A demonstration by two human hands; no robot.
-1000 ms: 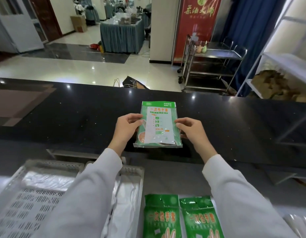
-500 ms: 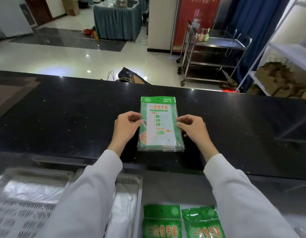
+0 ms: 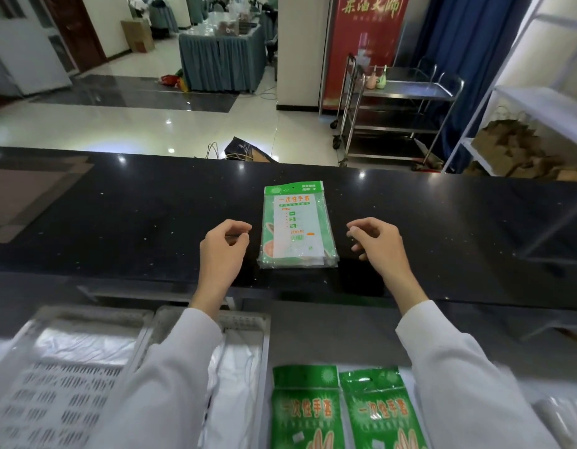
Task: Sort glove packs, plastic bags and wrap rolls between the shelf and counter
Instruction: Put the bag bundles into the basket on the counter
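Observation:
A green and white glove pack [image 3: 297,223] lies flat on the black counter [image 3: 135,222], lengthwise away from me. My left hand [image 3: 224,251] hovers just left of it with loosely curled fingers and holds nothing. My right hand [image 3: 379,246] hovers just right of it, fingers also loosely curled and free of the pack. Below the counter, two more green glove packs [image 3: 305,408] [image 3: 382,409] lie side by side on the lower shelf. White plastic bags [image 3: 238,377] fill a tray beside my left sleeve.
Two white perforated trays [image 3: 70,384] [image 3: 264,335] sit at lower left on the shelf. Clear wrapped items [image 3: 562,416] show at the lower right edge. Beyond the counter stand a steel trolley [image 3: 400,115] and a white rack [image 3: 523,102] with brown paper bags.
Both hands have let go of the glove pack and drawn apart to its sides. The pack now lies alone on the counter.

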